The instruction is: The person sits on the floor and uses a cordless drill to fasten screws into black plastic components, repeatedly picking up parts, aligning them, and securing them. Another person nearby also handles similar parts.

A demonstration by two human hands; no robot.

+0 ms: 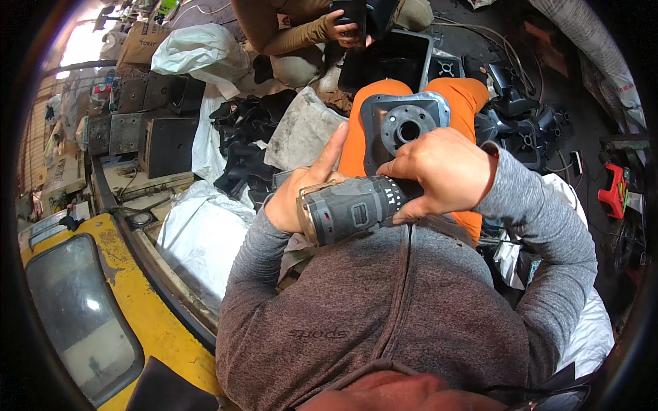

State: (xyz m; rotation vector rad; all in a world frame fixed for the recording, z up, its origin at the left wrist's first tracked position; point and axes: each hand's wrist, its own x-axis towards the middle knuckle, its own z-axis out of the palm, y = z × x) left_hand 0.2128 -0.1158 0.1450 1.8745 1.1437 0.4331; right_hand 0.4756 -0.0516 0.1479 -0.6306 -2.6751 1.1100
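Note:
A grey and black cordless drill [349, 211] lies crosswise in front of my chest, its chuck end toward the right. Behind its rear end is my left hand [301, 188], closed on it with one finger stretched out straight; the drill body hides the other fingers and the handle. My right hand [444, 170] wraps round the front of the drill, past its numbered collar, and covers the chuck. Just beyond the hands, a dark square molded part [374, 127] with a round grey flange rests on my orange-clad thighs. Neither hand visibly grips this part.
Across from me crouches a person [295, 41] holding a dark object, beside a black open bin [418, 51]. Several black molded parts [521, 133] lie at the right, near a red tool [612, 192]. White sacks [202, 236] and a yellow machine panel [130, 288] stand at the left.

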